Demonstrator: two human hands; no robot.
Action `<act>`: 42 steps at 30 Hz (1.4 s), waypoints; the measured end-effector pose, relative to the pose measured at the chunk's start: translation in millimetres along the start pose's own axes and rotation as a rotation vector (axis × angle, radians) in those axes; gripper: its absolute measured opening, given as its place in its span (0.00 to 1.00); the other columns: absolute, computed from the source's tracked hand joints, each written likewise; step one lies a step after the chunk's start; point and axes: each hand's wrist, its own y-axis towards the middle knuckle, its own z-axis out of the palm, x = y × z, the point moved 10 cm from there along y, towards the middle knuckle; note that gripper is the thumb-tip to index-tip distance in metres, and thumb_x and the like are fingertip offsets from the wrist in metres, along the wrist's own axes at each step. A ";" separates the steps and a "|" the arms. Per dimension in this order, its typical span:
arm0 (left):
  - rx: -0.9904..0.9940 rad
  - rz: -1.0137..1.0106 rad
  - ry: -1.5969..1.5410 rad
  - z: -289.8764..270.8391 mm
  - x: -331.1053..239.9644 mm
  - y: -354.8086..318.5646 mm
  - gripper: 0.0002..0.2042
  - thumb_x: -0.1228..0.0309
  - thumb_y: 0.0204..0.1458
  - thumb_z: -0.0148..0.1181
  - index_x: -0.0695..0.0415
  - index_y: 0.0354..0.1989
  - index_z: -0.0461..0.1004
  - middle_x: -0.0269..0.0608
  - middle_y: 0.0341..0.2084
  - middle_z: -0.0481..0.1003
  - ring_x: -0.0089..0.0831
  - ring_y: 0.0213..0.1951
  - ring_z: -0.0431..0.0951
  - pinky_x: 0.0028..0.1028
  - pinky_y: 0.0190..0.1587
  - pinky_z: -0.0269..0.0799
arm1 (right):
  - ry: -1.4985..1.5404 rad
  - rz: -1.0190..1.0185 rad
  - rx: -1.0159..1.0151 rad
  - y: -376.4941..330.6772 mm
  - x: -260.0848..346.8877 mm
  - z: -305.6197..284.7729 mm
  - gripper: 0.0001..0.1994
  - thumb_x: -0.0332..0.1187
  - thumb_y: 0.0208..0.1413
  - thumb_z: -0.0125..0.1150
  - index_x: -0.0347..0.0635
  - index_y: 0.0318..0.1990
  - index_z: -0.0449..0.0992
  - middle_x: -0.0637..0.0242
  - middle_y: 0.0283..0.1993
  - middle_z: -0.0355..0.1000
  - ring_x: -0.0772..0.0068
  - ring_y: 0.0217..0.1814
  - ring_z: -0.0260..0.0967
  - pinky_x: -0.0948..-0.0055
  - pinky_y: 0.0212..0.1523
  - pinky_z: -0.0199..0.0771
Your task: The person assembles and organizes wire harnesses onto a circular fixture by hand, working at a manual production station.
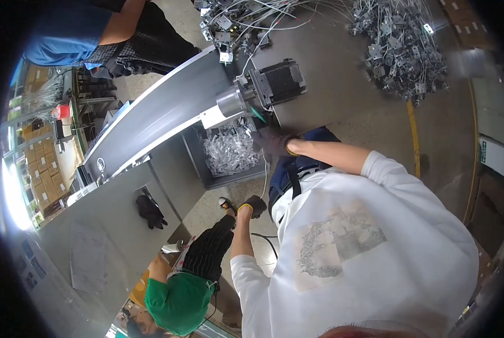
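Both my hands wear dark gloves with yellow cuffs. My right hand (271,141) reaches in beside a motor-driven machine (232,102), just above a dark crate (229,181). Its fingers look closed around something small, mostly hidden by the glove. Lower down, my left hand (256,206) is closed near my waist, at the end of a thin white cable (265,179) that runs up toward the right hand. Clear and white plastic-looking pieces (232,151) fill the crate. A small green part (257,114) shows between the machine and my right glove.
Metal parts with white cables lie in a heap (229,28) behind the machine and in a bigger pile (401,50) at the right. A conveyor belt (167,98) runs off left. On a grey panel lies a black glove (150,212). Two people, in green (178,301) and blue (66,34), are nearby.
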 end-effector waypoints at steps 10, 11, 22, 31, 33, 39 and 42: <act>-0.917 -0.128 -0.590 -327.4 -17.1 -72.7 0.15 0.58 0.59 0.54 0.57 0.39 0.81 0.58 0.31 0.81 0.57 0.34 0.81 0.47 0.34 0.72 | -0.492 -0.340 -0.186 -59.1 117.6 -57.8 0.25 0.57 0.64 0.52 0.42 0.39 0.82 0.48 0.37 0.80 0.46 0.40 0.78 0.53 0.46 0.76; -1.156 0.001 -0.459 -375.9 -31.6 -93.7 0.15 0.58 0.59 0.55 0.57 0.39 0.81 0.56 0.30 0.81 0.56 0.34 0.81 0.47 0.34 0.73 | -0.484 -0.260 -0.135 -68.8 121.8 -66.9 0.21 0.52 0.64 0.59 0.41 0.43 0.82 0.52 0.38 0.81 0.55 0.42 0.81 0.62 0.46 0.79; -1.500 -0.118 -0.734 -467.6 0.7 -98.9 0.18 0.64 0.63 0.54 0.55 0.58 0.76 0.46 0.55 0.79 0.45 0.59 0.75 0.43 0.63 0.67 | -0.330 -0.362 -0.328 -106.4 136.7 -124.9 0.16 0.45 0.70 0.56 0.44 0.51 0.80 0.66 0.42 0.83 0.78 0.39 0.78 0.71 0.36 0.79; -1.730 0.176 -1.817 -401.0 6.8 -191.6 0.18 0.69 0.48 0.68 0.59 0.47 0.73 0.42 0.31 0.78 0.36 0.31 0.77 0.38 0.36 0.75 | -0.893 -0.942 -0.319 -116.4 212.9 -82.7 0.17 0.33 0.60 0.67 0.38 0.54 0.78 0.65 0.53 0.78 0.74 0.46 0.74 0.68 0.48 0.77; -1.969 -0.134 -1.273 -384.3 -7.2 -238.8 0.19 0.68 0.54 0.68 0.63 0.51 0.74 0.37 0.32 0.78 0.34 0.34 0.80 0.32 0.37 0.77 | -0.721 -0.939 -0.200 -115.2 236.0 -46.9 0.23 0.36 0.56 0.71 0.39 0.58 0.75 0.59 0.56 0.76 0.62 0.54 0.72 0.62 0.56 0.74; -2.308 0.289 -0.681 -423.1 -166.9 -327.9 0.35 0.67 0.53 0.69 0.64 0.67 0.60 0.53 0.56 0.75 0.39 0.56 0.78 0.37 0.58 0.74 | -0.744 -1.048 0.057 -131.9 285.0 1.0 0.45 0.40 0.49 0.78 0.40 0.73 0.58 0.49 0.73 0.60 0.48 0.73 0.60 0.54 0.71 0.62; -2.058 0.346 -0.772 -432.4 -186.3 -347.2 0.35 0.72 0.52 0.68 0.63 0.68 0.59 0.49 0.55 0.74 0.32 0.56 0.75 0.36 0.59 0.72 | -0.838 -1.308 0.126 -155.8 312.6 6.8 0.37 0.39 0.50 0.75 0.37 0.67 0.65 0.51 0.67 0.66 0.53 0.67 0.66 0.57 0.67 0.66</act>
